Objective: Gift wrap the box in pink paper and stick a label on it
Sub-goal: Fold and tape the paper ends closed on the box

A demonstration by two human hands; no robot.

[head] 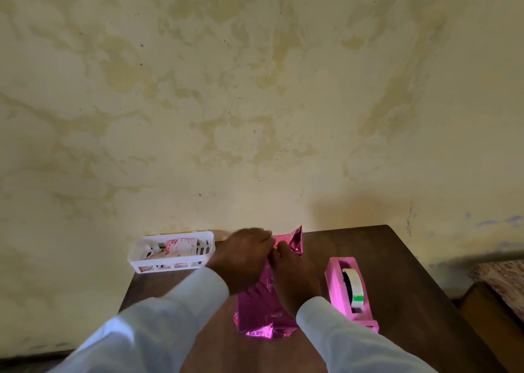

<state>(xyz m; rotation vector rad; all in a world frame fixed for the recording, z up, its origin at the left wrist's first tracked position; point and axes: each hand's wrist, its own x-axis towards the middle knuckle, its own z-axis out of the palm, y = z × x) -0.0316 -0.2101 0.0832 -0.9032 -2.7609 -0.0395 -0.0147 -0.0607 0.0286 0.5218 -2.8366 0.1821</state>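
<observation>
The left grip (243, 256) and the right grip (295, 276) meet over the far end of the box (263, 313), fingertips almost touching each other. Both have their fingers curled onto the pink paper (295, 240) and pinch it there; motion blur hides the exact fold between them. White sleeves (170, 310) cover both forearms to the wrist.

The box lies lengthwise on the tabletop (397, 273), running from under the grips back toward the person. It is a long block, covered by the paper on every side that shows. The paper is shiny foil, creased and wrinkled, catching bright glints. Just beyond the right grip a loose pointed flap of it stands up. At the near end, below both wrists, it bunches in crumpled folds against the wood.

Just to the right of the right grip stands a pink plastic tape holder (334, 287), boxy and smooth, near the box but apart from it. A white tape roll (356, 284) with a green patch sits upright in its slot.

To the left of the left grip, at the tabletop's far left corner against the wall, is a white plastic basket (141, 260) with slotted sides; flowered paper pieces lie in it.

The tabletop is dark brown wood, matte, with straight edges. Bare wood lies beyond and to the right of the right grip, past the tape holder, up to the far right corner. The wall (255, 103) behind is cream plaster, blotchy with stains.
</observation>
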